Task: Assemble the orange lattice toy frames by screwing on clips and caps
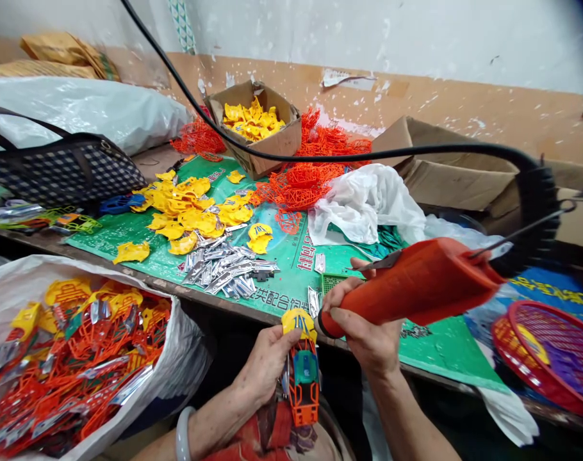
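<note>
My left hand [267,360] grips a toy car [304,378] over my lap. The car has an orange frame, a green middle and a yellow front piece pinched under my thumb. My right hand [368,326] is wrapped round a red-orange electric screwdriver [416,282], its dark nose close to the yellow front. Whether its tip touches the car cannot be made out. On the green table cover, silver strips [229,269] lie in a heap beyond my left hand, with yellow shell pieces [190,211] behind them. A small green basket [337,283] is partly hidden by my right hand.
At lower left, a white sack [186,333] holds orange and yellow car parts. A carton [277,150] of yellow pieces stands among orange frames [303,182]. A black cable [368,155] arches across to the screwdriver. A red basket [551,314] sits right, a checked bag [56,169] left.
</note>
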### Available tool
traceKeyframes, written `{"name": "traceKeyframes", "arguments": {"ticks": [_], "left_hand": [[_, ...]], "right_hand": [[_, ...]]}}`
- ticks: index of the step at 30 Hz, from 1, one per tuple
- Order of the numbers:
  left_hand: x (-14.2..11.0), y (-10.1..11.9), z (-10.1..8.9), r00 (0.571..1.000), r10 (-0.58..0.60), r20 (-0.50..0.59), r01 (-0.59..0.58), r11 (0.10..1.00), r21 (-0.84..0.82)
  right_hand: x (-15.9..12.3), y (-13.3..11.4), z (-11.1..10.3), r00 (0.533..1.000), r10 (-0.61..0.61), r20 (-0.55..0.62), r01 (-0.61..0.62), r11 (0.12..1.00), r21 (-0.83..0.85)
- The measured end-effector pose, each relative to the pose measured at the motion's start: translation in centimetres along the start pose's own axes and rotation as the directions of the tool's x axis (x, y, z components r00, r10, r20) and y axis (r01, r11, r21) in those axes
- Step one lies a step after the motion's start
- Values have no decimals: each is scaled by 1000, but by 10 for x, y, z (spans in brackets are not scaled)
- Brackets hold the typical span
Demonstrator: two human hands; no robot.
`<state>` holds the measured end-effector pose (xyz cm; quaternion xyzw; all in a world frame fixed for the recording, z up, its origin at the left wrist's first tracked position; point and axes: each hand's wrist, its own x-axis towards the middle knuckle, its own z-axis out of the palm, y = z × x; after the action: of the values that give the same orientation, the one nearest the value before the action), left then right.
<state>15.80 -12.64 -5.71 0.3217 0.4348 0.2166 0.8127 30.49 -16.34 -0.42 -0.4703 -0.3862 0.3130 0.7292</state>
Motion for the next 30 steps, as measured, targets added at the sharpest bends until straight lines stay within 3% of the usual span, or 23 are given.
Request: {"name": "traceKeyframes", "arguments": {"ticks": [18,21,24,27,30], "left_hand": [[0,-3,-2,999,-6,38,8,998,-63],[-2,3,-2,996,-24,90,27,999,-35],[-4,10,-4,985,-63,163,50,996,78],[-6,18,-7,951,-108,290,57,982,179],[-8,21,-8,911,-130,392,57,980,192]], "right_hand": [[-3,0,6,999,-29,-34,28,999,-29],[5,-10,4,998,-50,-29,50,999,2],[23,-21,-4,986,-126,-112,124,992,-24],[49,-23,-17,937,-255,-241,228,965,-132],[71,-15,-31,894,-311,-324,250,944,-217]]}}
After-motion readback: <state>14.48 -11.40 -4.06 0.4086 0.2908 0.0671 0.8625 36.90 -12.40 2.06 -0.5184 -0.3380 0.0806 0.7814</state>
